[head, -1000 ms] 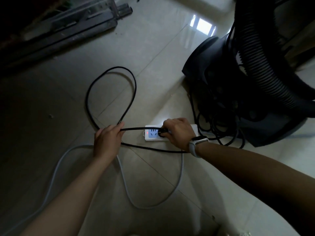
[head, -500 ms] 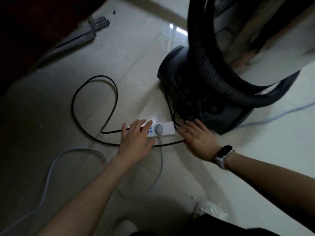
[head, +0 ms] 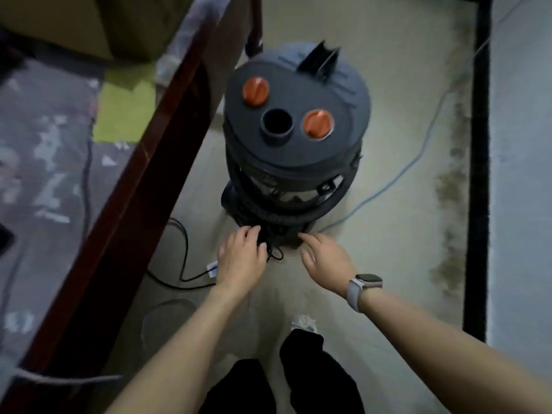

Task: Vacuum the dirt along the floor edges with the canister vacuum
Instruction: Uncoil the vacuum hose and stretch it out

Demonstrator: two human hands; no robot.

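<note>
Black trousers (head: 283, 389) at 6 o'clock. My left hand (head: 242, 258) grips the black cord (head: 274, 255); right hand (head: 325, 255) released, fingers loose, at the canister vacuum (head: 295, 138) base. Vacuum stands at 12, bed frame (head: 140, 180) at 9, floor-edge dirt (head: 451, 204) at 3.

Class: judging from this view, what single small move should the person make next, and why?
Probably lift the hose coiled round the canister vacuum off it: both the left hand and the right hand hover at its base, and the dirt lies along the floor edge.

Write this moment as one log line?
stage: setup | left hand: on black cord | right hand: open, near canister vacuum base | vacuuming: not started
</note>
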